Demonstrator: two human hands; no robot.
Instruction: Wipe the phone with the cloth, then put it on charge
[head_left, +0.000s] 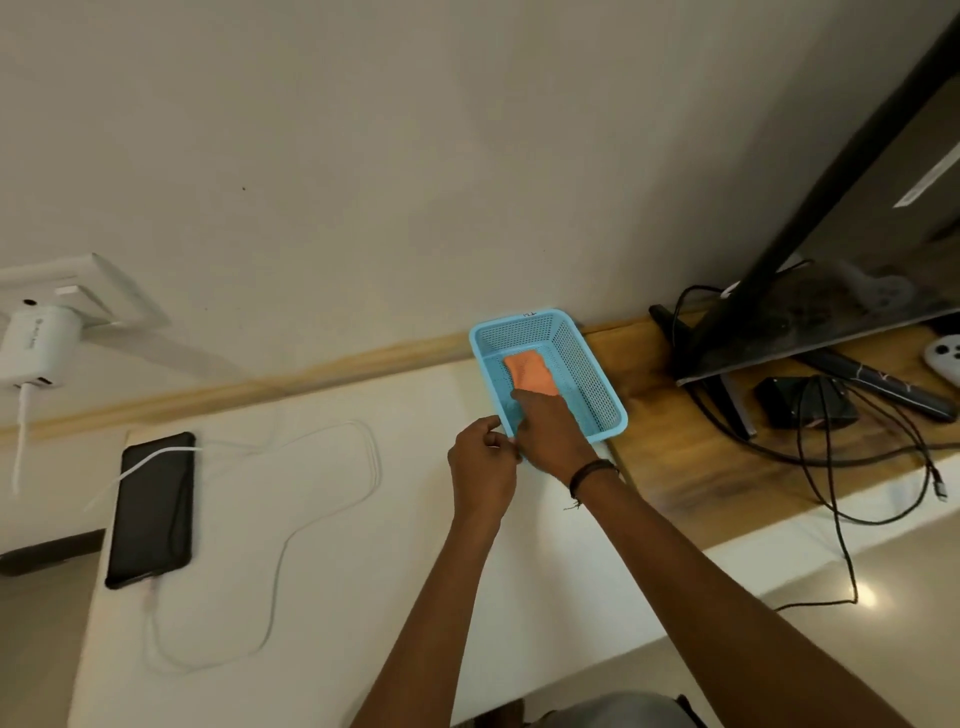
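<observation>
A black phone (153, 509) lies flat on the white surface (363, 545) at the left, with a white cable (324, 470) plugged into its near end. The cable loops over the surface, crosses the phone's far end and runs up to a white charger (34, 343) in the wall socket. A blue mesh basket (587, 374) stands by the wall and holds an orange cloth (530, 371). My right hand (548, 434) reaches into the basket, fingers closed on the cloth's near end. My left hand (483, 467) pinches the basket's near rim.
A wooden shelf (691, 441) to the right carries a dark screen (831, 270) on a stand, a black box (805, 400), a white game controller (945, 358) and several black cables (831, 467) trailing over the edge to the floor.
</observation>
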